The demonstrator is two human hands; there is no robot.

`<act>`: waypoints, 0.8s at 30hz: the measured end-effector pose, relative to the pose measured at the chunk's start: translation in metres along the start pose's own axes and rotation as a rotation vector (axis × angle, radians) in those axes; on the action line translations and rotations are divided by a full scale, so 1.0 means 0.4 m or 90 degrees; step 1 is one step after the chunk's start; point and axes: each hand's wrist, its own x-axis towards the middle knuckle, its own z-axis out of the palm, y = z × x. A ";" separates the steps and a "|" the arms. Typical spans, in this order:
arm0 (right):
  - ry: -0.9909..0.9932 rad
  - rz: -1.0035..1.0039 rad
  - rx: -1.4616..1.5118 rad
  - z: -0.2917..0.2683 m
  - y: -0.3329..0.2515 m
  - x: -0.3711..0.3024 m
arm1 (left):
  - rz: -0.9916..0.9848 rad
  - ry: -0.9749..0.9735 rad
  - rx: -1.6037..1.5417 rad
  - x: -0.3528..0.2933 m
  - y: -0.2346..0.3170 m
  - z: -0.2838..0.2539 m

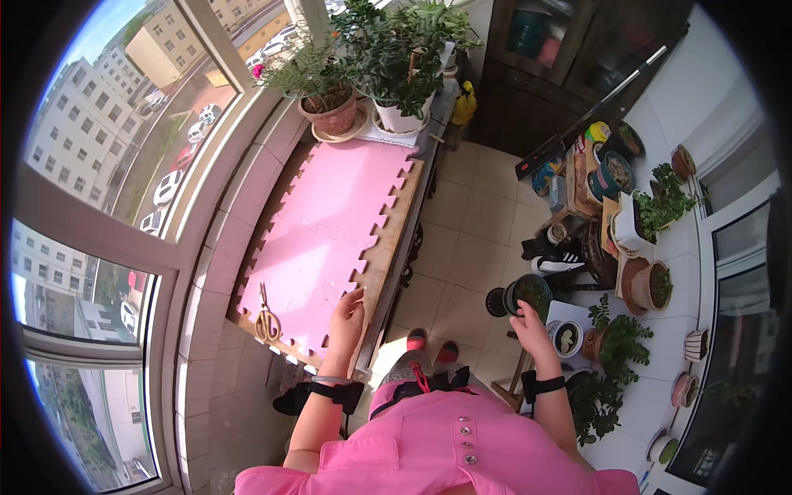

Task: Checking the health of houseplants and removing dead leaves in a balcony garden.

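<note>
My left hand (348, 315) hovers at the right edge of a pink interlocking foam mat (318, 235), its fingers loosely bent and nothing in them. Golden-handled scissors (266, 320) lie at the mat's near left corner. On the right, my right hand (532, 330) has its fingers loosely curled, with nothing visible in them. It overlaps the near rim of a dark green round container (529, 290); whether it touches the rim I cannot tell. A small round black piece (495, 302) sits left of that container.
Beyond the mat stand a terracotta pot (334, 117) and a white pot (403, 114) with leafy plants. Potted plants, shoes (559, 264) and a wooden stool (584, 177) crowd the right wall. A dark cabinet (569, 78) stands behind tiled floor (470, 239). Windows line the left.
</note>
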 end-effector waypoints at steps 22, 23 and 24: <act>0.300 0.122 0.085 -0.253 0.032 -0.215 | -0.077 -0.498 -0.021 0.194 0.167 0.515; 0.335 0.147 0.098 -0.262 0.068 -0.254 | -0.062 -0.539 -0.007 0.195 0.185 0.574; 0.401 0.147 0.093 -0.265 0.107 -0.293 | -0.039 -0.590 0.008 0.198 0.203 0.634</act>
